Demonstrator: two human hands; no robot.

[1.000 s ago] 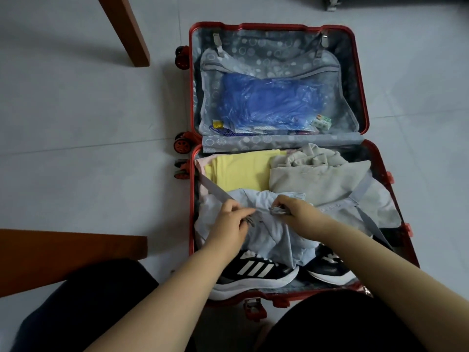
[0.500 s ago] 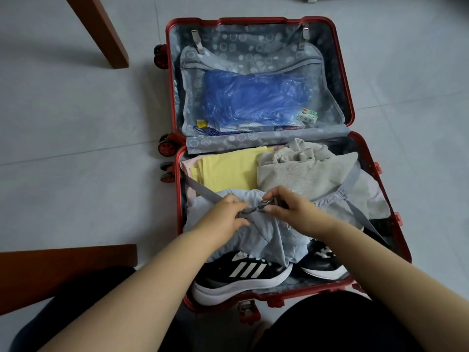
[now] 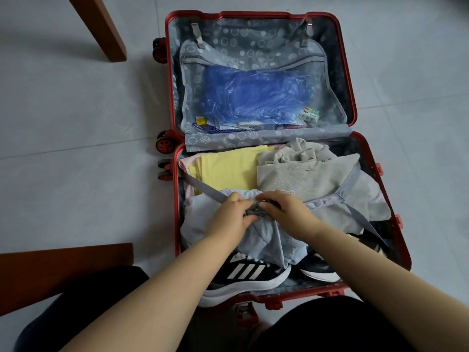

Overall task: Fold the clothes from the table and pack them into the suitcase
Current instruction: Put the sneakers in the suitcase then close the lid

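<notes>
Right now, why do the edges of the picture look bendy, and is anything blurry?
Head view: the wide lens bows the red hard-shell suitcase rim; soft light, faint shadows; both hands, left hand and right hand, look slightly smeared at the grey strap buckle.

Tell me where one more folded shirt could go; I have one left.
Little room: the suitcase lower half is crowded with clothes and sneakers. A dark gap shows by the right wall, beyond the strap. The floor left is bare.

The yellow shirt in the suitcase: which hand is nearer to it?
Left. The left hand sits just below the yellow shirt, at the strap buckle. The right hand is at the same buckle but further right, below the grey garment.
</notes>
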